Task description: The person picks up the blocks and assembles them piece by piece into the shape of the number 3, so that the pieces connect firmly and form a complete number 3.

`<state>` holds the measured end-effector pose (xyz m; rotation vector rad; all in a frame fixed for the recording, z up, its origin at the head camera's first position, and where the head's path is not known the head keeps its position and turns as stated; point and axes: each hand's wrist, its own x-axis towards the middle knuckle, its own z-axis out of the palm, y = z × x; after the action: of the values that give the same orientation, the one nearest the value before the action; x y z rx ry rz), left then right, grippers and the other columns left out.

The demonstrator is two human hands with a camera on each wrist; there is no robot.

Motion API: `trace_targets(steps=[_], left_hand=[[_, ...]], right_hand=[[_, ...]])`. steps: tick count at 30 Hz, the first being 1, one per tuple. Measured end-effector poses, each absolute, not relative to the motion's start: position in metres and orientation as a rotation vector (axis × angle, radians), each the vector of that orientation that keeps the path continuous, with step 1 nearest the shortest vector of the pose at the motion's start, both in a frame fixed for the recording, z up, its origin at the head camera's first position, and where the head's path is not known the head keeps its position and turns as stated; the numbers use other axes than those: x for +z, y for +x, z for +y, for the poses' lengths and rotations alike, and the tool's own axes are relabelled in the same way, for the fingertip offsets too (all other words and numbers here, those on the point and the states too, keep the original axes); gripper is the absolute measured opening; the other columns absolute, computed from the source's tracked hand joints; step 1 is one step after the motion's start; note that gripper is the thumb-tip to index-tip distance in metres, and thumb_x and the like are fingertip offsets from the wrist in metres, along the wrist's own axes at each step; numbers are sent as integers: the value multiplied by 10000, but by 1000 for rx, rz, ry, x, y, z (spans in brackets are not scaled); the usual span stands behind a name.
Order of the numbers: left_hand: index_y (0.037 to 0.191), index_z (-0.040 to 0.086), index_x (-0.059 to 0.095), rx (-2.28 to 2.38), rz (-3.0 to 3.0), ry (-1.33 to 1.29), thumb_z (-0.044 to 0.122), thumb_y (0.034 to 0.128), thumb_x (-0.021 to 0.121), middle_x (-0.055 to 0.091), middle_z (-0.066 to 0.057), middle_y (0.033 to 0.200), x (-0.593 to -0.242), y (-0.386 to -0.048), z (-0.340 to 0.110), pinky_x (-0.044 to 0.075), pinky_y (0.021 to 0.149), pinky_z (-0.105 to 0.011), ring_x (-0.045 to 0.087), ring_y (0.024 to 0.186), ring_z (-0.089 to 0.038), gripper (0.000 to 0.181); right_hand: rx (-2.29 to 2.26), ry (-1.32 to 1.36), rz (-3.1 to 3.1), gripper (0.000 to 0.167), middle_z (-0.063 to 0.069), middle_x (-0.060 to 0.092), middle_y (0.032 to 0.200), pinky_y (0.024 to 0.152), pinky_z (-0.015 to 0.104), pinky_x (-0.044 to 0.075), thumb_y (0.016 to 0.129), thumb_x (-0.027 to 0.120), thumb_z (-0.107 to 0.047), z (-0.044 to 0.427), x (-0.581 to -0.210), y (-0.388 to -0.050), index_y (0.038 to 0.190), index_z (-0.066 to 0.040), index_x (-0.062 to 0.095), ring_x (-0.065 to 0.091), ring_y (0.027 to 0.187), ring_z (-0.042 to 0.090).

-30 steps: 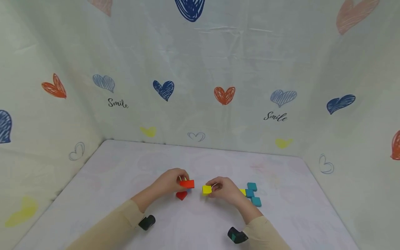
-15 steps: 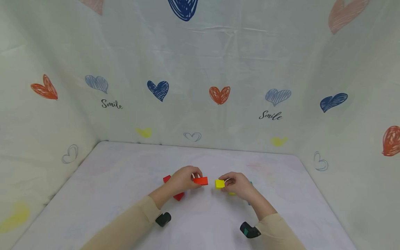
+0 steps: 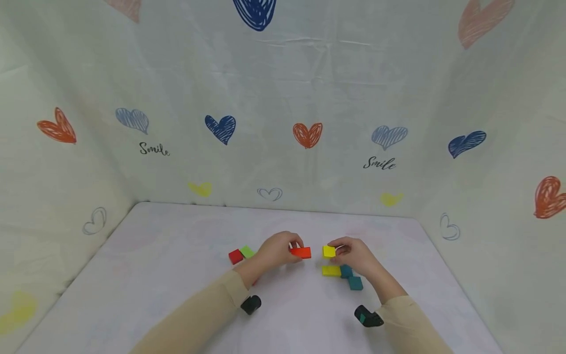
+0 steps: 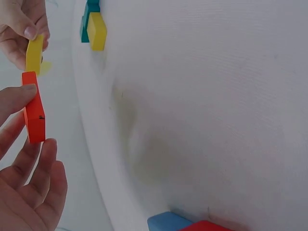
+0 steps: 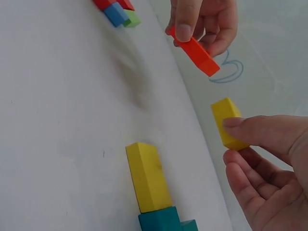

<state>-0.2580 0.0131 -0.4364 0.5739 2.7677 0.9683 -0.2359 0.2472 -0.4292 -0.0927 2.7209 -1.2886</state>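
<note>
My left hand pinches an orange-red block between thumb and fingers, raised over the table. To its right, my right hand pinches a yellow block by thumb and fingertips. A gap separates the two held blocks in the head view. In the right wrist view both the orange-red block and the yellow block hang above the surface. Below my right hand lies a longer yellow block, touching a teal block.
Another teal block lies near the first. Left of my left hand are a red block and a green block; a blue block shows beside them in the right wrist view. A heart-patterned cloth stands behind the table.
Both hands have moved to the right in the head view with their blocks still held. The head view has shifted slightly. The red and green blocks at left now show beyond the left forearm.
</note>
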Motion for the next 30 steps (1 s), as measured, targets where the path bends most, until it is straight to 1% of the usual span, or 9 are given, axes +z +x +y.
trace_targets(steps=[9, 14, 22, 25, 27, 30], left_hand=[[984, 210, 685, 932, 2764, 587, 197, 791, 823, 571, 77, 866, -439, -268, 39, 453, 650, -241, 520, 777, -121, 237], [982, 207, 688, 937, 2758, 571, 189, 798, 816, 573, 70, 872, -444, -273, 48, 454, 650, -235, 517, 780, -121, 225], [999, 203, 696, 876, 2780, 559, 206, 805, 813, 566, 69, 853, -455, -279, 56, 448, 648, -223, 510, 768, -119, 226], [1001, 200, 696, 875, 2786, 537, 211, 805, 813, 571, 66, 865, -458, -280, 57, 453, 665, -234, 511, 779, -124, 228], [1001, 198, 694, 875, 2785, 519, 211, 804, 813, 574, 66, 876, -459, -280, 57, 457, 678, -242, 511, 788, -127, 231], [996, 190, 688, 870, 2785, 502, 211, 799, 817, 572, 63, 872, -460, -280, 58, 457, 686, -250, 508, 793, -131, 236]], right_hand=[[-1230, -36, 2771, 322, 68, 623, 1009, 742, 303, 525, 812, 757, -10, 268, -434, -247, 1127, -41, 695, 549, 840, 214], [-1192, 2, 2781, 333, 79, 629, 1061, 773, 315, 528, 817, 756, -4, 275, -437, -256, 1140, -47, 690, 549, 861, 219], [-1105, 33, 2779, 319, 98, 626, 1085, 805, 351, 527, 840, 737, -19, 290, -445, -270, 1153, -45, 685, 550, 915, 246], [-1096, 42, 2764, 307, 107, 620, 1121, 827, 366, 518, 856, 718, -37, 296, -445, -274, 1161, -55, 685, 548, 941, 255], [-1087, 17, 2754, 306, 133, 614, 1142, 838, 382, 517, 865, 708, -42, 300, -445, -275, 1169, -41, 677, 552, 953, 268], [-1080, 10, 2745, 306, 137, 614, 1150, 854, 383, 517, 867, 712, -53, 304, -446, -277, 1170, -41, 677, 560, 965, 273]])
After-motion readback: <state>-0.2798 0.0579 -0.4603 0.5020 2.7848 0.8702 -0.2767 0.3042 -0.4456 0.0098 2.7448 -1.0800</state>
